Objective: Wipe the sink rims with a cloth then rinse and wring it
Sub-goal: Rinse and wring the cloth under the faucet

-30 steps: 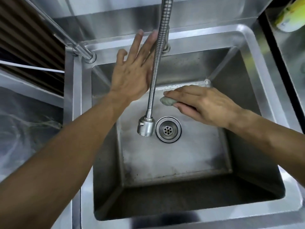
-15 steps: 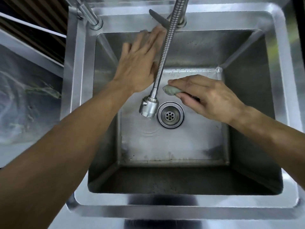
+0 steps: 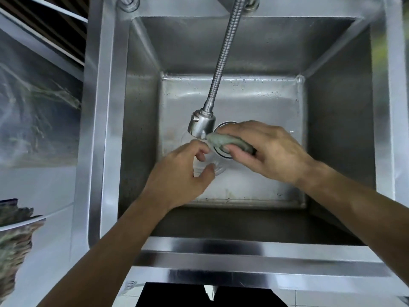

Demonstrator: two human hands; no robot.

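Note:
A steel sink [image 3: 243,249] fills the head view, seen from above. My right hand [image 3: 270,151] grips a rolled grey-green cloth [image 3: 230,141] over the drain [image 3: 222,154], its free end right under the spray head [image 3: 201,126] of the flexible metal faucet hose [image 3: 223,60]. My left hand [image 3: 179,173] hovers just below the spray head with fingers loosely curled, its index fingertip at the cloth's end; no grip is visible. Water ripples on the sink floor beneath the left fingers. The drain is mostly hidden by my right hand.
The sink's broad left rim [image 3: 97,129] borders a surface covered with clear plastic sheeting [image 3: 37,111]. A dish with dark greenish matter [image 3: 13,224] sits at the lower left. A pipe fitting [image 3: 128,2] stands on the back rim.
My left hand came down from the back wall by the hose to just under the spray head. My right hand brought the cloth over the drain, beneath the spout. The view tilted downward.

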